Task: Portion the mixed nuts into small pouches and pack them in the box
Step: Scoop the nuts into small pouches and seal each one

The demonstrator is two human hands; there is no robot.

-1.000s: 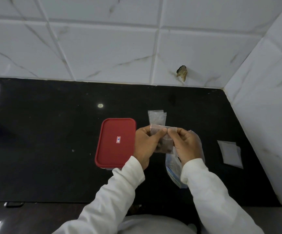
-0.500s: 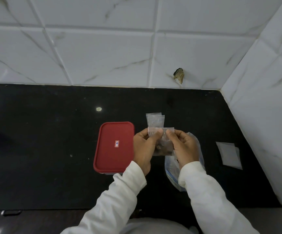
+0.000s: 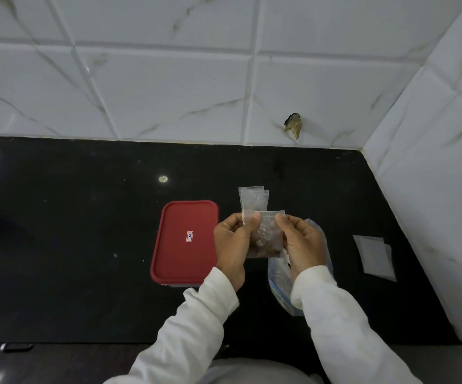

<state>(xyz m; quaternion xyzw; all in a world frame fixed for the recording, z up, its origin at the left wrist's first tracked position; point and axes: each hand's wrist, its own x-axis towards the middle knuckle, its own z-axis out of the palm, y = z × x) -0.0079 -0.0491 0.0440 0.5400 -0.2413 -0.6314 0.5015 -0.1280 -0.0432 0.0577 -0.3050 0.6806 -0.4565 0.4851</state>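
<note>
A small clear pouch (image 3: 266, 236) with brown nuts at its bottom hangs upright above the black counter (image 3: 86, 231). My left hand (image 3: 232, 245) pinches its top left edge and my right hand (image 3: 300, 242) pinches its top right edge. Just behind it lie a few small clear pouches (image 3: 253, 199) flat on the counter. A larger blue-edged plastic bag (image 3: 279, 281) lies under my right hand, mostly hidden. The box (image 3: 184, 242) stands to the left of my left hand with its red lid on.
A flat white packet (image 3: 373, 256) lies at the right near the tiled side wall (image 3: 432, 162). The tiled back wall (image 3: 169, 79) has a chipped hole. A dark handle (image 3: 16, 347) shows below the counter's front edge.
Both hands hold the pouch much as before; my thumbs have shifted slightly along its top edge. The camera has tilted a little, so the scene sits lower in view.
</note>
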